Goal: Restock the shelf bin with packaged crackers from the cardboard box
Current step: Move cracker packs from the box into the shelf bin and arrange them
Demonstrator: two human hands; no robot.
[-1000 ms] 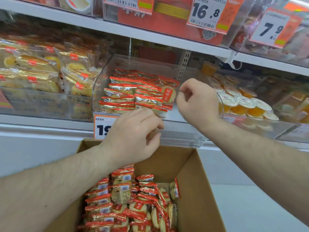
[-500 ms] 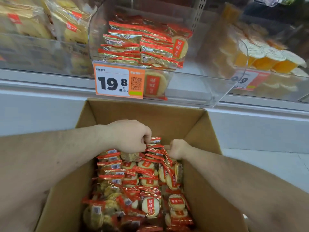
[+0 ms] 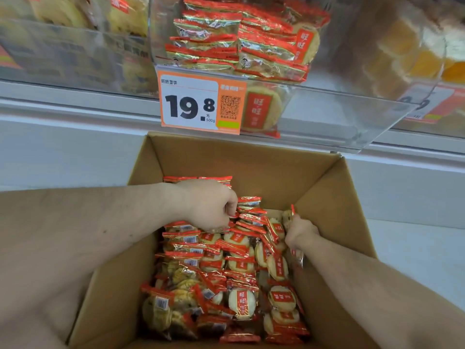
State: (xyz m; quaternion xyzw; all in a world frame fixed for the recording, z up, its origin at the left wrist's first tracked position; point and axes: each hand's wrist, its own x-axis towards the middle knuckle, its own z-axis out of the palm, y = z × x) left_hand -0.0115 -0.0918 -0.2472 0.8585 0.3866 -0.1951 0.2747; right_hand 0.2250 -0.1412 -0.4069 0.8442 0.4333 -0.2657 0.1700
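Crackers gripped in both fists down inside the cardboard box — left hand curled over packets at mid-pile, right hand clenched on some by the right wall. Above, shelf bin part-filled, stack at left, bare floor at right. Box well stocked — likely many loads left.

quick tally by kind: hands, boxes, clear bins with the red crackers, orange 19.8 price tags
hands: 2, left hand and right hand
cardboard box: 1
clear cracker bin: 1
orange 19.8 price tag: 1
total: 5
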